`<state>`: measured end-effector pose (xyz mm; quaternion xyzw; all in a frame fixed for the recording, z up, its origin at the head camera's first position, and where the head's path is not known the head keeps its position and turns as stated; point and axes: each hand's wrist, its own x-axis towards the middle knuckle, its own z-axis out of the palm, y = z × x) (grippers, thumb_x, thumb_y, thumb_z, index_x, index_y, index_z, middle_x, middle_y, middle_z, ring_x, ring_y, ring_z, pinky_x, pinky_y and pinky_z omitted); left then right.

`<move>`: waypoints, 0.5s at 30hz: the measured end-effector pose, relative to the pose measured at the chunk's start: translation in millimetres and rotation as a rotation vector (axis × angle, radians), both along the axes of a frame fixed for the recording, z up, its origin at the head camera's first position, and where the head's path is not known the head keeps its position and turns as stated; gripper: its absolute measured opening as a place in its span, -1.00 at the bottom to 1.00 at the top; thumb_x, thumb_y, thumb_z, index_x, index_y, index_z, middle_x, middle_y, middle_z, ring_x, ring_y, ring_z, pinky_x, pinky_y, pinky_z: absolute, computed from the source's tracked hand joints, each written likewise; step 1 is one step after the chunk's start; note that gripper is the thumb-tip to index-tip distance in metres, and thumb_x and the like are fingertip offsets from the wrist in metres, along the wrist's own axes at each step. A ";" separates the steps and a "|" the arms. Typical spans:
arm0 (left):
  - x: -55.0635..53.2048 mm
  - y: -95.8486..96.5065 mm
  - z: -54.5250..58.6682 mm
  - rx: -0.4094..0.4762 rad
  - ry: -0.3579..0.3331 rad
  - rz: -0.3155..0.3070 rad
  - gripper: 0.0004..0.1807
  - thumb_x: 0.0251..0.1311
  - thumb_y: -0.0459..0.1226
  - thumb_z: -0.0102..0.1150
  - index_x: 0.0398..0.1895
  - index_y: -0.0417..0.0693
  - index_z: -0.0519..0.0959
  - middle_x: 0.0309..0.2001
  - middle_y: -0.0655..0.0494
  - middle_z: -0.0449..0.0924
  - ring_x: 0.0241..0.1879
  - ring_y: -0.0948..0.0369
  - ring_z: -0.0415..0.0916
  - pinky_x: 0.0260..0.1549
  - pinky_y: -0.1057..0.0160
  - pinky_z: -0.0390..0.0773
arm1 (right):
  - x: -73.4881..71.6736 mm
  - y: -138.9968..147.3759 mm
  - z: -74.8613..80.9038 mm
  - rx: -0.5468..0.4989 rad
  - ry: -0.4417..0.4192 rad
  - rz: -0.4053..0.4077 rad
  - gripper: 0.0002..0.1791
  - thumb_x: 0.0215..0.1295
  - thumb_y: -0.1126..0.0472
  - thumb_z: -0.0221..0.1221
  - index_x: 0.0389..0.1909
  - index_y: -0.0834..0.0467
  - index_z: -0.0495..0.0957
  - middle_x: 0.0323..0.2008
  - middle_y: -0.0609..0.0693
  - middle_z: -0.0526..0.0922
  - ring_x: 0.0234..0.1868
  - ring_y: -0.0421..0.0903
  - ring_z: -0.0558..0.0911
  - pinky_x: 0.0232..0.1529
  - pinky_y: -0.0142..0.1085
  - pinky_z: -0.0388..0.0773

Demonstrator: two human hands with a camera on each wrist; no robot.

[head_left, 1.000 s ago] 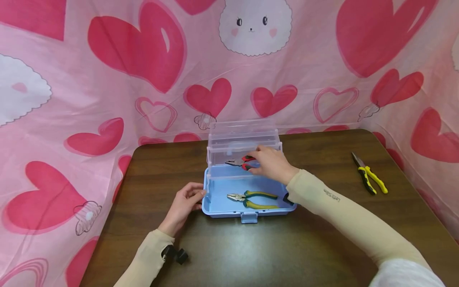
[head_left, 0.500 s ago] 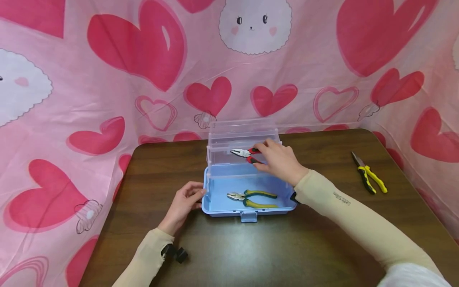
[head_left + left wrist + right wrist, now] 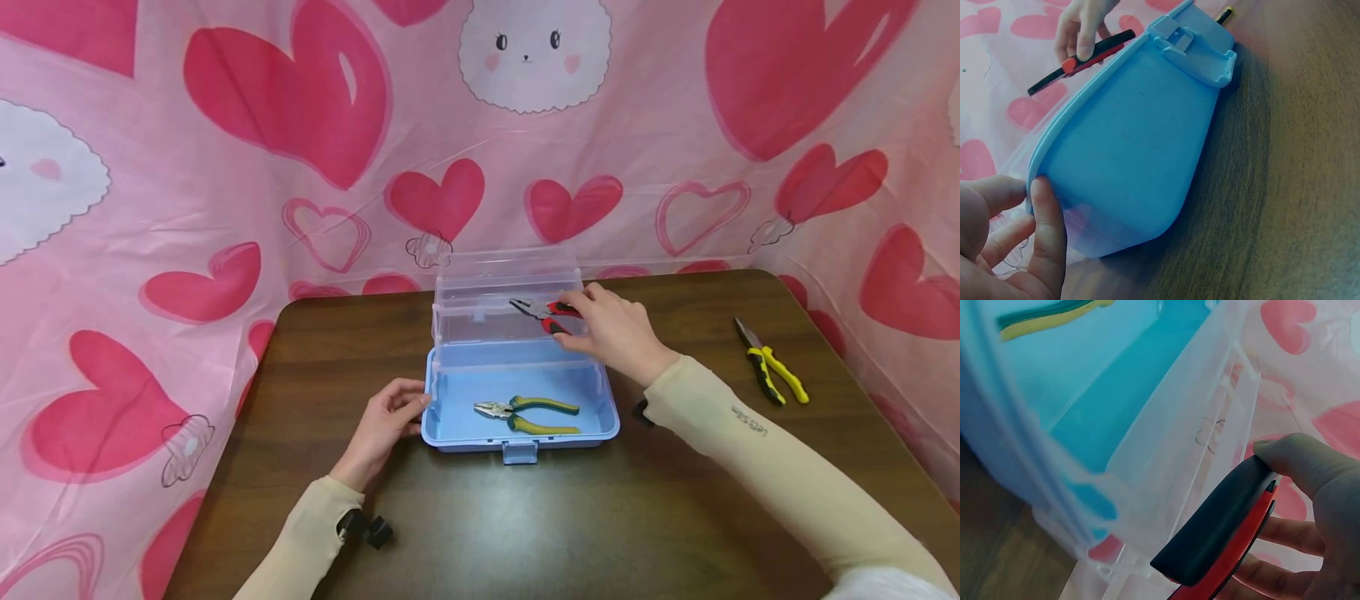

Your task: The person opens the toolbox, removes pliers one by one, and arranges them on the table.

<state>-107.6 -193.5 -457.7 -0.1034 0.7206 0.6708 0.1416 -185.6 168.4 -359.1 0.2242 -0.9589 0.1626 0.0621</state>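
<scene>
My right hand (image 3: 618, 332) holds red-and-black handled pliers (image 3: 534, 309) by the handles, above the rear right of a blue toolbox (image 3: 480, 447). Their metal nose points left, in front of the raised clear lid (image 3: 510, 283). In the right wrist view, the thumb lies on the black-and-red handle (image 3: 1222, 519). My left hand (image 3: 386, 425) pinches the box's left rim; the left wrist view shows thumb and fingertips (image 3: 1047, 194) on either side of that rim. Green-and-yellow handled pliers (image 3: 543, 427) lie inside the box, nose to the left.
Yellow-and-black long-nose pliers (image 3: 772, 367) lie on the brown wooden table (image 3: 517, 533) at the right. The box's front latch (image 3: 520, 452) hangs down. A pink heart-print cloth (image 3: 637, 108) stands behind the table and at both sides.
My right hand has lifted the red-and-black pliers up and moved them to the right, over the box's rear edge. My left hand has stayed at the rim.
</scene>
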 end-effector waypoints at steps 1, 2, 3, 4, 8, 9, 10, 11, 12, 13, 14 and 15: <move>0.0 -0.1 -0.1 0.000 0.000 -0.001 -0.63 0.42 -0.26 0.31 0.21 -0.20 0.56 -0.07 -0.07 0.68 -0.21 0.12 0.59 -0.27 0.26 0.70 | 0.4 2.7 -0.1 0.006 0.002 -0.008 -0.40 0.21 -0.01 0.46 0.22 0.11 0.58 -0.12 0.16 0.62 -0.21 0.07 0.65 -0.40 -0.01 0.63; 0.0 -0.2 -0.3 -0.001 -0.001 -0.002 -0.63 0.42 -0.26 0.31 0.21 -0.19 0.56 -0.07 -0.07 0.69 -0.22 0.12 0.59 -0.27 0.26 0.69 | 0.8 5.3 -0.2 0.012 0.004 -0.016 -0.40 0.21 -0.01 0.46 0.23 0.12 0.58 -0.13 0.17 0.62 -0.24 0.07 0.64 -0.42 -0.01 0.63; 0.1 -0.2 -0.4 -0.001 -0.001 -0.002 -0.63 0.41 -0.26 0.31 0.21 -0.19 0.56 -0.07 -0.07 0.69 -0.22 0.13 0.59 -0.27 0.27 0.69 | 1.3 7.9 -0.1 0.018 0.006 -0.025 -0.39 0.21 -0.02 0.46 0.23 0.13 0.58 -0.14 0.18 0.62 -0.27 0.07 0.63 -0.43 -0.02 0.63; 0.1 -0.2 -0.7 0.001 -0.002 -0.001 -0.63 0.41 -0.26 0.31 0.20 -0.19 0.56 -0.07 -0.07 0.69 -0.22 0.13 0.59 -0.27 0.27 0.69 | 1.9 10.9 -0.1 0.024 0.005 -0.034 -0.38 0.21 -0.02 0.46 0.24 0.14 0.57 -0.14 0.19 0.61 -0.29 0.07 0.62 -0.44 -0.02 0.63; 0.1 -0.5 -1.2 0.006 -0.003 -0.004 -0.62 0.41 -0.26 0.32 0.20 -0.20 0.56 -0.07 -0.09 0.69 -0.24 0.13 0.59 -0.27 0.26 0.69 | 4.2 23.3 -0.4 0.036 -0.002 -0.076 -0.34 0.20 -0.03 0.47 0.25 0.18 0.56 -0.13 0.22 0.61 -0.34 0.09 0.61 -0.46 0.00 0.63; 0.1 -0.5 -1.2 0.008 -0.004 -0.004 -0.62 0.41 -0.26 0.32 0.20 -0.20 0.56 -0.07 -0.10 0.68 -0.24 0.13 0.59 -0.27 0.26 0.69 | 4.6 26.7 -0.7 0.037 -0.005 -0.087 -0.34 0.20 -0.04 0.47 0.25 0.18 0.56 -0.12 0.22 0.61 -0.35 0.09 0.61 -0.46 0.01 0.63; 0.0 -0.6 -1.0 0.008 -0.003 -0.005 -0.62 0.41 -0.26 0.32 0.20 -0.20 0.56 -0.07 -0.10 0.68 -0.24 0.12 0.59 -0.27 0.26 0.70 | 5.0 30.2 -1.1 0.038 -0.007 -0.097 -0.34 0.21 -0.04 0.46 0.25 0.18 0.56 -0.11 0.23 0.61 -0.36 0.10 0.61 -0.45 0.02 0.63; -0.1 -0.6 -0.8 0.008 -0.003 -0.006 -0.62 0.41 -0.26 0.32 0.20 -0.20 0.55 -0.07 -0.10 0.68 -0.24 0.12 0.59 -0.27 0.26 0.70 | 5.5 33.4 -1.3 0.037 -0.010 -0.105 -0.35 0.22 -0.04 0.46 0.25 0.19 0.56 -0.10 0.25 0.61 -0.37 0.11 0.61 -0.44 0.04 0.63; -0.2 -0.7 -0.6 0.006 -0.002 -0.007 -0.62 0.41 -0.26 0.32 0.20 -0.20 0.56 -0.07 -0.10 0.68 -0.24 0.12 0.59 -0.27 0.26 0.70 | 5.9 36.7 -1.5 0.036 -0.016 -0.114 -0.36 0.23 -0.05 0.44 0.24 0.19 0.56 -0.10 0.25 0.61 -0.37 0.12 0.61 -0.42 0.06 0.63; -0.4 -0.7 -0.3 0.005 -0.001 -0.006 -0.62 0.41 -0.26 0.32 0.20 -0.20 0.56 -0.07 -0.09 0.68 -0.23 0.12 0.59 -0.27 0.26 0.70 | 6.4 39.9 -1.6 0.033 -0.025 -0.122 -0.37 0.24 -0.05 0.43 0.24 0.19 0.55 -0.09 0.26 0.61 -0.36 0.13 0.61 -0.39 0.08 0.63; -0.6 -0.8 0.0 0.002 0.001 -0.006 -0.62 0.41 -0.26 0.32 0.20 -0.19 0.56 -0.07 -0.09 0.68 -0.23 0.12 0.59 -0.27 0.26 0.70 | 7.0 42.9 -1.6 0.028 -0.035 -0.129 -0.37 0.26 -0.05 0.42 0.25 0.19 0.55 -0.07 0.27 0.61 -0.33 0.15 0.62 -0.35 0.11 0.63; -0.8 -0.8 0.2 0.001 0.001 -0.005 -0.63 0.41 -0.26 0.31 0.20 -0.20 0.56 -0.07 -0.08 0.68 -0.23 0.12 0.59 -0.27 0.26 0.70 | 7.7 46.0 -1.7 0.024 -0.045 -0.138 -0.38 0.27 -0.04 0.41 0.25 0.19 0.55 -0.06 0.28 0.60 -0.28 0.18 0.62 -0.31 0.15 0.62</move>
